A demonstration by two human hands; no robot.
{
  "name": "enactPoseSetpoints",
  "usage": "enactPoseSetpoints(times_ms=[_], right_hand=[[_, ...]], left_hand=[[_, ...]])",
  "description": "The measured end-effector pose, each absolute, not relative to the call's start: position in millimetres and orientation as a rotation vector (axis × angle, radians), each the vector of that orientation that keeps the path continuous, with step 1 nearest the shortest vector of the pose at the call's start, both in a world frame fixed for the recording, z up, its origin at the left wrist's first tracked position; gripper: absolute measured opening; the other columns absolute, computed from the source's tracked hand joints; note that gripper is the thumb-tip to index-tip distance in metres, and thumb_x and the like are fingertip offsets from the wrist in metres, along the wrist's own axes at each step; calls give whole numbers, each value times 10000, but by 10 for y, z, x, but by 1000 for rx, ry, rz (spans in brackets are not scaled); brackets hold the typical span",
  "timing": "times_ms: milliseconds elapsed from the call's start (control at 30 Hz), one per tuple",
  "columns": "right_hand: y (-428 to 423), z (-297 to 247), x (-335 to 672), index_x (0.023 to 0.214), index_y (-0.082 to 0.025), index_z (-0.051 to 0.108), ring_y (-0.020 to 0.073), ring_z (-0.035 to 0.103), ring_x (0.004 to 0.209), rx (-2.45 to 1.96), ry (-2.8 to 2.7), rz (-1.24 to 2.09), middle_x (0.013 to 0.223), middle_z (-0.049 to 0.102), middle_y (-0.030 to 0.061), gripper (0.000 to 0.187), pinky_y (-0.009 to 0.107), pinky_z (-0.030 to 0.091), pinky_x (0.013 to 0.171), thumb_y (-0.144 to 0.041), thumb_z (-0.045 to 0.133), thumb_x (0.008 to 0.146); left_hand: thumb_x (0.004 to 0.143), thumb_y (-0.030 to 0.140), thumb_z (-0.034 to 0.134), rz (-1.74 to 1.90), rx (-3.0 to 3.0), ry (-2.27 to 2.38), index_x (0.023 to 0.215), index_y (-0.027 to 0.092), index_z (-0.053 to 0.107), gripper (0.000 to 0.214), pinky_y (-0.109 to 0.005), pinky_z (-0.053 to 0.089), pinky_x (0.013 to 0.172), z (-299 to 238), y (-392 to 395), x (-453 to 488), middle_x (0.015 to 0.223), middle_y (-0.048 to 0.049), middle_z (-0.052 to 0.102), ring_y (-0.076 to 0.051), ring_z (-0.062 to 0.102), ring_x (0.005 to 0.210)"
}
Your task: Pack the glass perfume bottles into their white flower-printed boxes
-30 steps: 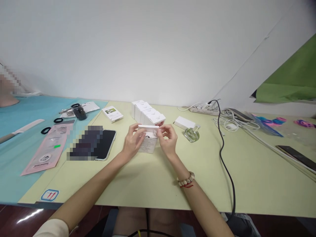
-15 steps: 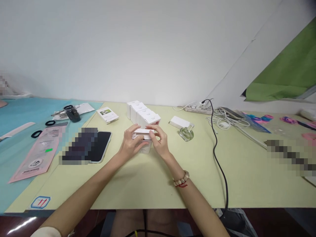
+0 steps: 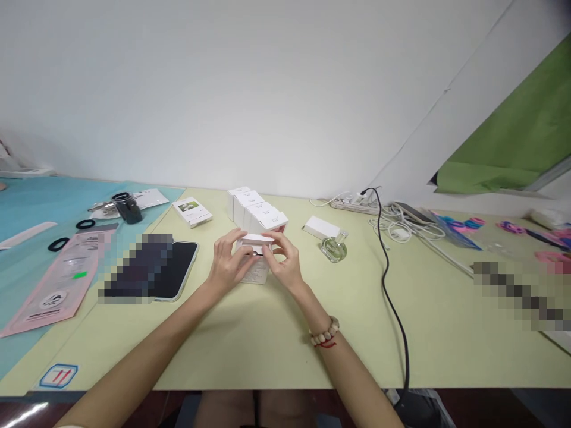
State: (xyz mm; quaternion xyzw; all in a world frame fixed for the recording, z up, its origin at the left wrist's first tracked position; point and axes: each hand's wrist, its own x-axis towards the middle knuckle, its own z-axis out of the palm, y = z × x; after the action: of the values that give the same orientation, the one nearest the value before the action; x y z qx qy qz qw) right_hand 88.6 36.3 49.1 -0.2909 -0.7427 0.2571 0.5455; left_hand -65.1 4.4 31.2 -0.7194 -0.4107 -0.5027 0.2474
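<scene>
A small white box (image 3: 255,274) stands at the middle of the table with its top flap raised. My left hand (image 3: 226,261) grips its left side, fingers bent over the flap and thumb at the top opening. On the other side my right hand (image 3: 285,261) holds the box, its thumb and fingertips pinching near the flap. A dark gap shows at the opening between the thumbs; the contents are hidden. Just behind stands a row of several white boxes (image 3: 256,209), set side by side.
Right of the boxes are a flat white box (image 3: 321,227) and a glass perfume bottle (image 3: 334,247). A black cable (image 3: 387,285) crosses the table. A phone (image 3: 178,270), a box with a green picture (image 3: 191,211), a pink pouch (image 3: 62,285) and a dark jar (image 3: 127,208) lie left.
Both thumbs have come closer together at the box's opening, and the flap stands slightly differently. The whole view has shifted a little. Both hands keep hold of the box.
</scene>
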Motion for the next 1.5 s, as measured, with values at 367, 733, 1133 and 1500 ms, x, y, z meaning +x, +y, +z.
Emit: enactPoseSetpoints(times_ms=[367, 733, 1133, 1500], right_hand=[[369, 476, 878, 924, -203, 600, 159, 565, 840, -632, -1841, 480, 897, 612, 38, 278, 259, 458, 627, -136, 363, 795], [402, 448, 914, 924, -207, 590, 176, 573, 860, -656, -1676, 673, 909, 603, 54, 214, 245, 487, 592, -302, 413, 852], [406, 435, 950, 954, -198, 589, 175, 574, 828, -603, -1716, 599, 904, 602, 55, 212, 250, 466, 580, -266, 434, 826], [414, 416, 960, 908, -195, 625, 155, 563, 738, -568, -1675, 598, 843, 600, 53, 222, 264, 461, 580, -239, 416, 849]], left_hand=[[751, 298, 615, -1290, -2052, -1038, 750, 220, 615, 78, -392, 379, 879, 337, 31, -646, 1156, -70, 506, -258, 431, 1160], [735, 247, 645, -1312, -1931, -1032, 836, 232, 632, 103, -378, 391, 861, 309, 58, -655, 1125, -88, 513, -248, 454, 1135], [676, 286, 702, -1400, -1813, -1022, 717, 252, 644, 79, -352, 345, 821, 306, 62, -687, 1013, -41, 578, -221, 517, 1029], [728, 230, 657, -1398, -1922, -1056, 806, 216, 614, 90, -340, 358, 831, 307, 51, -644, 1055, -72, 572, -209, 506, 1040]])
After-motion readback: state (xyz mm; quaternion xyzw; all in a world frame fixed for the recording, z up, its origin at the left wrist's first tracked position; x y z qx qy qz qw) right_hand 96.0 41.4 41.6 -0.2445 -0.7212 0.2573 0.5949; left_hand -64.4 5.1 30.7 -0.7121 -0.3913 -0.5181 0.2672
